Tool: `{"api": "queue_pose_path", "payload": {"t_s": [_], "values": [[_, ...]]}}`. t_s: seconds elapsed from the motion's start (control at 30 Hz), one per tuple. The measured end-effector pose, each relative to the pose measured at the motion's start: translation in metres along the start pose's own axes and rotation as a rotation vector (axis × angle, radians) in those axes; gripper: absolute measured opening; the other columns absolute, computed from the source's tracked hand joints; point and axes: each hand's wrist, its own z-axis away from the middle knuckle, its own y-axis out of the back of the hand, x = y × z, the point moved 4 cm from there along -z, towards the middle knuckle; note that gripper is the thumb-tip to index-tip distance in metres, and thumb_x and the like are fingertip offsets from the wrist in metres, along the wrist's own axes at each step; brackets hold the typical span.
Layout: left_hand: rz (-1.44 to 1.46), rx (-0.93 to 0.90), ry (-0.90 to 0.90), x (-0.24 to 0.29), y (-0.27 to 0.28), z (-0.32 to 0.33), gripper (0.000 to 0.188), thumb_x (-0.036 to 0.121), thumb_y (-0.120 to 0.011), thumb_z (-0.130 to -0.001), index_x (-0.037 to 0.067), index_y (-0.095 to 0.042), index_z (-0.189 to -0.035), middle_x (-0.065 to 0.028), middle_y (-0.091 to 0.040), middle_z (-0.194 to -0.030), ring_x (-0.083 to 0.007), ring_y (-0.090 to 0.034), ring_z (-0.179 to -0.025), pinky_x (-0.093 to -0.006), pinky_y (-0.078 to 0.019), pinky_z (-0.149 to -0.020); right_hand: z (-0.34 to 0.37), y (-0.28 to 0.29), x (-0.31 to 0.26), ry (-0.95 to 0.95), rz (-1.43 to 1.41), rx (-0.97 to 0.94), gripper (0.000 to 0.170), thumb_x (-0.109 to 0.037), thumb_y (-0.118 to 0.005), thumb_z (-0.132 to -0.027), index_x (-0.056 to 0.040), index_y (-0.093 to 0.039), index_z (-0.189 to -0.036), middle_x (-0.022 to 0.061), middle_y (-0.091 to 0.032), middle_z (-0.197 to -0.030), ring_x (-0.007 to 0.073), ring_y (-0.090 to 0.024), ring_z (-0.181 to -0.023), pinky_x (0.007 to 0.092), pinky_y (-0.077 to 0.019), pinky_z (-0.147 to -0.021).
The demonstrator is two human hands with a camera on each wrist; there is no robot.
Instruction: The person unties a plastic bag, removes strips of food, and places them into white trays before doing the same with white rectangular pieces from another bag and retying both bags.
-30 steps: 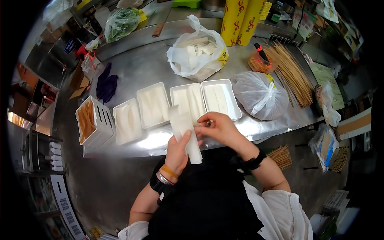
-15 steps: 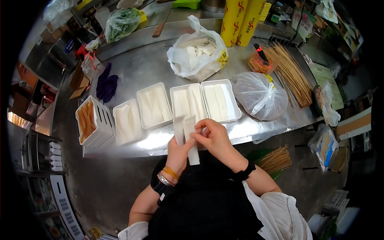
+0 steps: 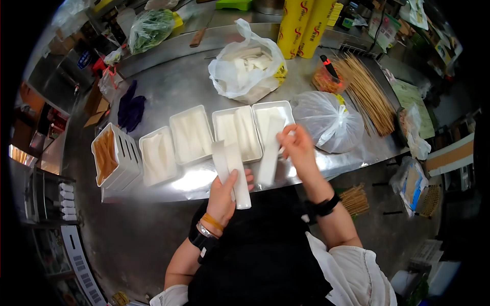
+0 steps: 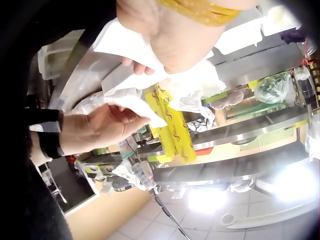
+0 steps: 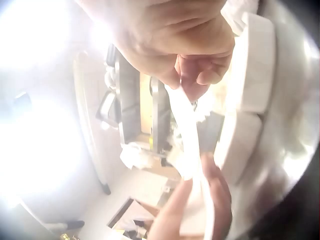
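The left hand [image 3: 222, 198] grips white flat strips [image 3: 238, 176] between thumb and fingers, at the table's front edge. To its right, the right hand [image 3: 300, 153] pinches one separate white strip [image 3: 269, 163], which hangs down in front of the rightmost tray [image 3: 289, 113]. In the left wrist view the right hand [image 4: 107, 127] holds that strip [image 4: 145, 109] by thumb and fingertips. Bright light washes out the strip [image 5: 187, 125] in the right wrist view. Behind the hands, white trays of strips [image 3: 236, 133] stand side by side on the metal table.
An open plastic bag [image 3: 224, 76] of white pieces stands behind the trays. On the right are a tied bag [image 3: 329, 125], a bowl [image 3: 326, 79] and wooden sticks [image 3: 370, 94]. White baskets with brown strips [image 3: 105, 157] and a purple cloth [image 3: 131, 109] are on the left.
The right hand has moved right and up, away from the left hand, with one strip in its fingers. The left hand still holds its strips in nearly the same place.
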Motion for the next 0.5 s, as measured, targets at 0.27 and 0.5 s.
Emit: {"api": "queue_pose_path", "payload": {"t_s": [0.27,0.5], "values": [[-0.031,0.041,-0.042,-0.006,0.006,-0.002,0.025,0.015,-0.057,-0.098,0.000,-0.053,-0.117,-0.0096,-0.064,-0.098,-0.0217,-0.065,-0.091,-0.0366,-0.0567,-0.079,-0.103,0.058,-0.004,0.096,0.524,0.046,0.019,-0.012,-0.069,-0.084,-0.0039,-0.059,-0.098,0.0106,-0.067,-0.075,0.0233,-0.065,-0.070,0.0351,-0.0500,-0.063],[0.028,0.040,-0.046,0.002,0.007,0.002,0.029,0.023,-0.055,-0.100,0.002,-0.052,-0.119,-0.0116,-0.063,-0.100,-0.0213,-0.065,-0.093,-0.0386,-0.0558,-0.083,-0.089,0.037,0.004,0.331,1.071,0.108,0.020,-0.014,-0.071,-0.080,-0.0050,-0.063,-0.096,0.0151,-0.067,-0.085,0.0326,-0.064,-0.079,0.0414,-0.0503,-0.071]]}}
